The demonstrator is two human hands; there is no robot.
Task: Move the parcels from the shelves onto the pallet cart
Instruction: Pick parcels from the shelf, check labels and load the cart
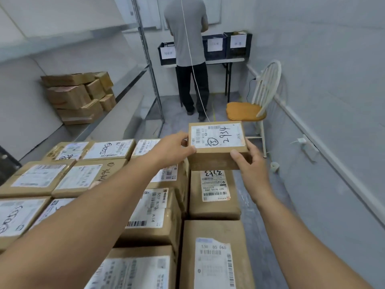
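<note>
A small brown parcel (216, 142) with a white label and handwritten digits is held between both hands, above another labelled parcel (212, 195) in the stack. My left hand (173, 149) grips its left side, fingers curled over the top edge. My right hand (248, 163) grips its right front corner, thumb on the near face. Below and to the left, several labelled parcels (83, 176) lie packed together in rows; the cart under them is hidden. More brown parcels (77, 97) are piled on the grey shelf (116, 113) at the left.
A person (187, 49) stands ahead with their back to me at a table with dark crates (216, 49). A white chair with a wooden seat (248, 110) stands at the right wall. A metal shelf post (150, 65) rises left of the aisle.
</note>
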